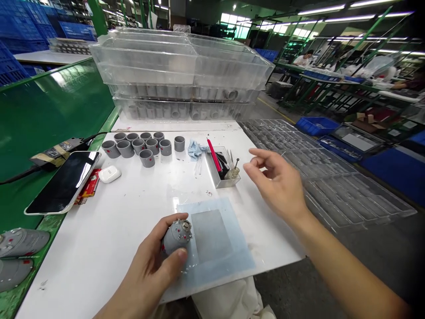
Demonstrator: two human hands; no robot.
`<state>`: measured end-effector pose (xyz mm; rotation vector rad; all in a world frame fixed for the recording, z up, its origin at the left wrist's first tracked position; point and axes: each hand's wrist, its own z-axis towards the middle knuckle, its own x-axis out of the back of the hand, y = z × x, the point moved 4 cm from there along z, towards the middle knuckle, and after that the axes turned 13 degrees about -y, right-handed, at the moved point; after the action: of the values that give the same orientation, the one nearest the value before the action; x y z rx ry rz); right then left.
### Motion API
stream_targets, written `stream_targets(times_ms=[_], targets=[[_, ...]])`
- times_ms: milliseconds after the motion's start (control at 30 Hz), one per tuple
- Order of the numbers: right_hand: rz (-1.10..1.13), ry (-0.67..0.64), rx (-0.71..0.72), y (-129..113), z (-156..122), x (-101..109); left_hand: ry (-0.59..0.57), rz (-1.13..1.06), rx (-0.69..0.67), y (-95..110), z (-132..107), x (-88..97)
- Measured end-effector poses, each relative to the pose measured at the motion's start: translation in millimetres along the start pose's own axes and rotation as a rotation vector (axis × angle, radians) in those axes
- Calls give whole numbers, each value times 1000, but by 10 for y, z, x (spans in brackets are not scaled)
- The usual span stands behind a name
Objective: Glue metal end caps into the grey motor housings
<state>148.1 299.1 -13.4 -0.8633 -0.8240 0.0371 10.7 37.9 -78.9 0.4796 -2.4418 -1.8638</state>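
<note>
My left hand (154, 261) is wrapped round a grey cylindrical part (176, 235), its studded end tilted up, with small pins and red marks on it. The hand holds it over the left edge of a light blue cloth (239, 248) bearing a grey square sheet (212, 235). To the right, my right hand (279, 181) hovers in the air with nothing visible in it, thumb and index finger slightly apart. It is nearest to a small clear box (222, 182) holding a red pen-like tool (214, 155), tweezers and a little glass bottle (232, 172).
Several grey rings (147, 158) stand at the back left of the white table (139, 199), near a crumpled blue cloth (196, 149). A phone (63, 181) and white earbud case (110, 174) lie left. Stacked clear trays (186, 66) rise behind; more trays (335, 177) lie right.
</note>
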Motion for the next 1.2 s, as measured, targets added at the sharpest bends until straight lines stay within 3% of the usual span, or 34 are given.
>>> stream_targets(times_ms=[100,267,400,533,600,700,900,1200], targets=[[-96,-132,29,-28,139,-92,5,34,-24,44,-7,-2],[-85,123,59,-62,81,36,-11,59,-36,75,-2,1],[-116,38,95,-131,7,88,-20,73,-36,59,2,15],[-16,321,126,-355,-206,214,-30,91,-44,61,4,19],[65,367,101,-486,-361,209,-26,97,-47,70,7,20],[226,232,80,-662,-588,104,-24,104,-39,79,13,19],[414,-76,252,-853,-853,-134,-41,130,-3,84,-2,2],[427,-99,269,-822,-866,-226,-30,9,-5,96,18,-11]])
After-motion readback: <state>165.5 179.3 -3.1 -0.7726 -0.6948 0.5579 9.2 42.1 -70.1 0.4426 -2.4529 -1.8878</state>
